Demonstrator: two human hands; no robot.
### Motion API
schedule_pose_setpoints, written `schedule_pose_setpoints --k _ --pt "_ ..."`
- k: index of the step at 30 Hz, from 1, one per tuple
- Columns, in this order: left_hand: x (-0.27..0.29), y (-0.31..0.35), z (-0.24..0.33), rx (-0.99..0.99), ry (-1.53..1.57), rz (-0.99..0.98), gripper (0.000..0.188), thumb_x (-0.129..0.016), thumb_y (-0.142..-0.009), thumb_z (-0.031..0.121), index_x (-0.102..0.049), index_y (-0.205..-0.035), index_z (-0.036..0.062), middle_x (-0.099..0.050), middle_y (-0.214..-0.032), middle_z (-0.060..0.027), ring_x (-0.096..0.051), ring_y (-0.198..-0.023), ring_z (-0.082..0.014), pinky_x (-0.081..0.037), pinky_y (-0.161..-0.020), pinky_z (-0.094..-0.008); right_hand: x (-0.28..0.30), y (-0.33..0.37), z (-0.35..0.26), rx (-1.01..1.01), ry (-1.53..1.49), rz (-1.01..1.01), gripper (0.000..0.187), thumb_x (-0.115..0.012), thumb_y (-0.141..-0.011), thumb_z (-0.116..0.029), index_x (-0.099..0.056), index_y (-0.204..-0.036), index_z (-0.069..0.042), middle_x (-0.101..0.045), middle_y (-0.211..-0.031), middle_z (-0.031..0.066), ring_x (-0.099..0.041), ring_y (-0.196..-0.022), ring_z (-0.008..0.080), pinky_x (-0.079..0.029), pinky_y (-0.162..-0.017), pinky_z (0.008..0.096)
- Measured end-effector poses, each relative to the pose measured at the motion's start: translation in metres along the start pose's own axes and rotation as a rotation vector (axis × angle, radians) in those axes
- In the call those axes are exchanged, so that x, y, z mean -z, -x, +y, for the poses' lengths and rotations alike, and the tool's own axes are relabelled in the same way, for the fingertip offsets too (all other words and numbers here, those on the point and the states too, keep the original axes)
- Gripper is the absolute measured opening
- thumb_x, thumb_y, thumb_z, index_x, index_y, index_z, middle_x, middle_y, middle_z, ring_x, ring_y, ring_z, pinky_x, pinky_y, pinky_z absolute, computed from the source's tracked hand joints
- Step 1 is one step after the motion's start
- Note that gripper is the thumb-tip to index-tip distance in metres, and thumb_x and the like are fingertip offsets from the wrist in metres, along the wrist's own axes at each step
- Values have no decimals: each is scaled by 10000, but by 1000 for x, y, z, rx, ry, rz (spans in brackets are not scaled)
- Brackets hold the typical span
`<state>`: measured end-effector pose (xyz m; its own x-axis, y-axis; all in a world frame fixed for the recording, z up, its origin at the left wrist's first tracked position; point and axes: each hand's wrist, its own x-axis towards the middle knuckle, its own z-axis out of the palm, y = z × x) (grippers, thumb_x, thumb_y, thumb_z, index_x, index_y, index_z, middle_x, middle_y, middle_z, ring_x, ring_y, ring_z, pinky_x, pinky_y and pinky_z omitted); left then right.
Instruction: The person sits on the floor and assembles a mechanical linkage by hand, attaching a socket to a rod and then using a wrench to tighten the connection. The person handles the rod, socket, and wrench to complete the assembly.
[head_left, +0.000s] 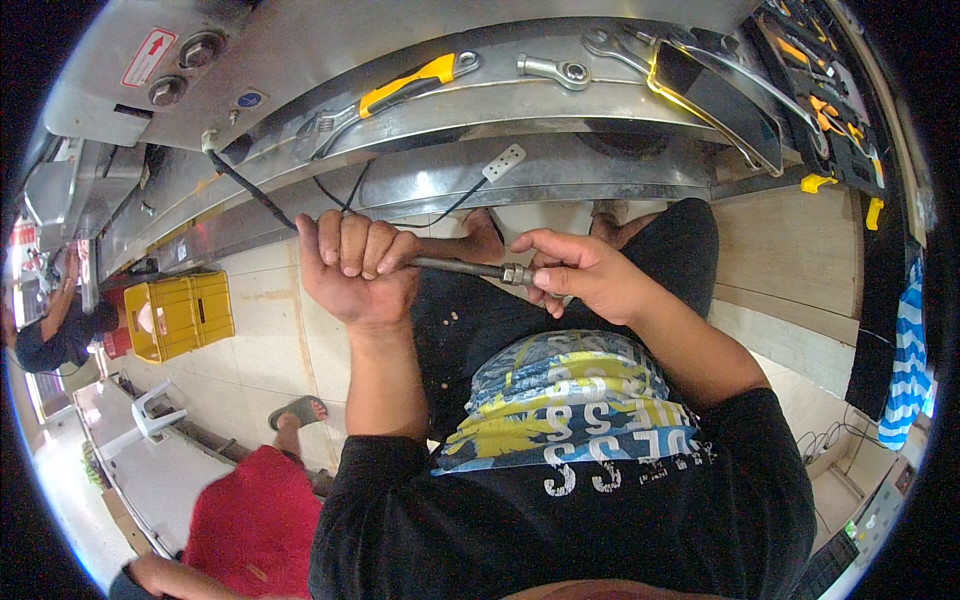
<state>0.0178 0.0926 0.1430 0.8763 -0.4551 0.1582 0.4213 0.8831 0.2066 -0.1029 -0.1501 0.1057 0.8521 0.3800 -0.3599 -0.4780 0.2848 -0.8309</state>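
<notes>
From my remote station I see the dark metal rod (455, 266) held roughly level above the person's lap, well clear of the steel ledge (490, 98). Left hand (358, 275): fingers curled fully round the rod, knuckles up, no gap apparent. Right hand (598, 282): thumb and lower fingers pinched at the rod's right end, just beside the metal fitting (514, 274), index finger stretched out free; how firm this pinch is I cannot tell. I judge the step in hand to be steadying with the left while the right handles the fitted end. To do it well, I would keep the left fist firm so the rod does not roll, hold both wrists in line with its axis, and let only the right fingertips make small, even movements, since side load could bind a thread, if there is one; the palm hides that detail. On the ledge, apart from both hands, lie a yellow-handled adjustable wrench (408, 87), a rod-end joint (556, 70) and a dark-screened phone (722, 105).
</notes>
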Motion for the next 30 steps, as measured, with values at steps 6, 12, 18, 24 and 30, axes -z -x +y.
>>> schedule_pose_setpoints --k 6,12,18,24,30 --pt "2 -1 5 -5 -43 29 473 -419 -1068 401 -453 -657 170 -313 -505 56 -259 -443 -79 -296 -505 -273 4 4 2 46 93 -43 430 -587 -1025 -281 -488 -1363 -35 -646 -874 61 -561 -664 97 -479 -635 245" --pt "1 -4 7 0 -43 66 491 -398 -1069 420 -452 -651 168 -308 -496 53 -251 -442 -88 -303 -504 -279 4 9 -2 29 182 -34 434 -579 -1031 -298 -480 -1360 -33 -650 -870 56 -553 -634 92 -478 -634 245" --pt "3 -6 9 13 -14 20 498 -384 -1072 423 -443 -648 169 -300 -494 53 -251 -441 -89 -309 -504 -280 3 7 -1 17 129 -22 440 -581 -1029 -310 -492 -1371 -48 -644 -904 45 -563 -681 89 -490 -663 250" --pt "5 0 -2 29 -20 31 508 -349 -1080 434 -445 -656 171 -292 -496 52 -235 -441 -93 -308 -510 -287 4 -6 15 248 285 40 430 -603 -1010 -277 -515 -1361 -45 -645 -974 40 -611 -869 136 -511 -820 303" --pt "2 3 -18 68 -4 48 485 -371 -1080 408 -438 -659 175 -292 -508 55 -227 -447 -83 -302 -501 -273 1 -8 -12 301 537 -24 405 -625 -959 -195 -547 -1325 -39 -662 -999 57 -625 -982 165 -507 -895 335"
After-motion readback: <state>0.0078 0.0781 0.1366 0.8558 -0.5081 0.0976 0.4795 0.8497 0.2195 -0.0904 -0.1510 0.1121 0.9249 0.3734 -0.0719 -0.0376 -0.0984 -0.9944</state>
